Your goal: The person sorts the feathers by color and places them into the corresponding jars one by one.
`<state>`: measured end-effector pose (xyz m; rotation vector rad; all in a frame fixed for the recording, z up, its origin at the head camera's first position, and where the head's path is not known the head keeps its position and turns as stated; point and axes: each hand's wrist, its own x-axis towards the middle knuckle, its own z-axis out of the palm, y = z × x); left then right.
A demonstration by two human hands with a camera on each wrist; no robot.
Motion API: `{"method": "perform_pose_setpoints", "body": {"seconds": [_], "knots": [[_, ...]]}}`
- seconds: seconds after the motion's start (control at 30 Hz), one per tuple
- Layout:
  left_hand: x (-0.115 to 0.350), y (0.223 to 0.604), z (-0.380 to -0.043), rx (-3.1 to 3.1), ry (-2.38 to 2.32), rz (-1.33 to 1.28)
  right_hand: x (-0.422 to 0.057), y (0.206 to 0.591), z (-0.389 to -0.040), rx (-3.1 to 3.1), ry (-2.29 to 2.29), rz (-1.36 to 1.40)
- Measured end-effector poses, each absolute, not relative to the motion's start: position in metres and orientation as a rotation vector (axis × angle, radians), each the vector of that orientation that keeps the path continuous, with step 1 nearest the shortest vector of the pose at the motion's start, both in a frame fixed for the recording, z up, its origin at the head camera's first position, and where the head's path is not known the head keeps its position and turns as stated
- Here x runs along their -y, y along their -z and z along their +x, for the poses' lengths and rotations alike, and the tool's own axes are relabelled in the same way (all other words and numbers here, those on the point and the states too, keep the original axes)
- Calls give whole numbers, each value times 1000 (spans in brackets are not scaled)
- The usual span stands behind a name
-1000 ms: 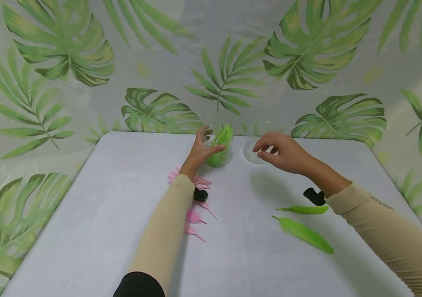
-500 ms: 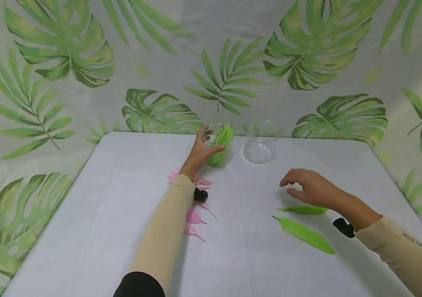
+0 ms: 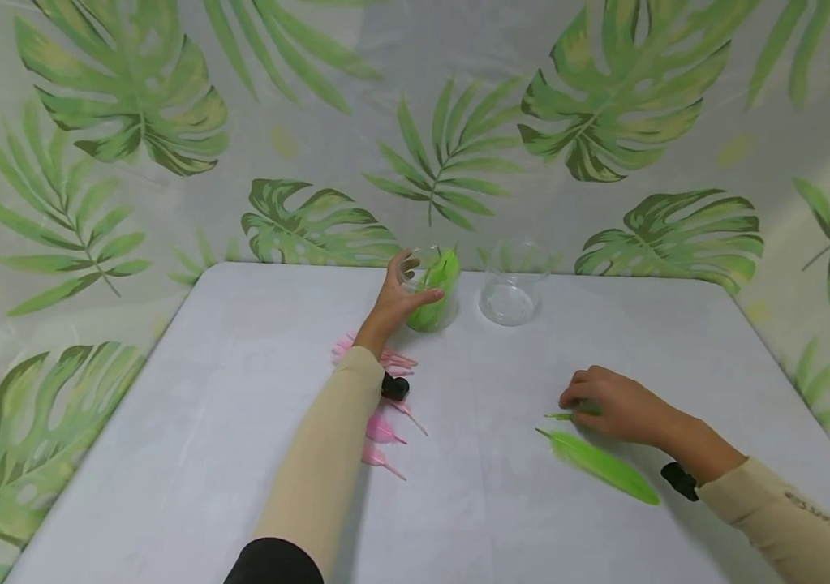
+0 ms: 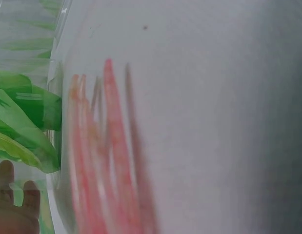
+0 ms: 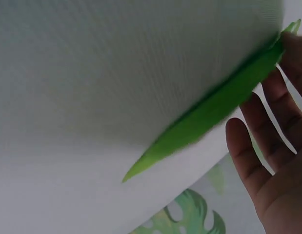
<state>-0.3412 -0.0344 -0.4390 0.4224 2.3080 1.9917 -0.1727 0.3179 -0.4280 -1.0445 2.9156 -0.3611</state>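
My left hand grips a clear plastic jar from its left side, thumb across the front. Several green feathers stand inside it, also pressed against the wall in the left wrist view. On the right of the table, my right hand pinches a green feather near its quill end, thumb and fingertip meeting there while the other fingers are spread loosely behind. Just in front of that hand, another green feather lies flat, quill pointing left.
A second clear jar, with nothing in it, stands right of the first. Pink feathers lie in a column beside and partly under the left forearm. The white table ends at a leaf-print cloth behind.
My right hand has come back from beside the second jar, toward me and right, and lowered onto the farther green feather. The left hand keeps its hold on the jar.
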Motion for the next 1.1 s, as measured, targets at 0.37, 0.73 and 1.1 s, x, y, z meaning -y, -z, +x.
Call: {"method": "perform_pose_setpoints", "body": {"seconds": [0.37, 0.73, 1.1], "knots": [[33, 438, -337, -2325, -1997, 414, -317, 435, -172, -2971, 367, -1038], [36, 428, -330, -2248, -2003, 395, -315, 433, -169, -2983, 354, -1044], [37, 408, -315, -2238, -1989, 403, -314, 427, -166, -2991, 408, -1008]]}}
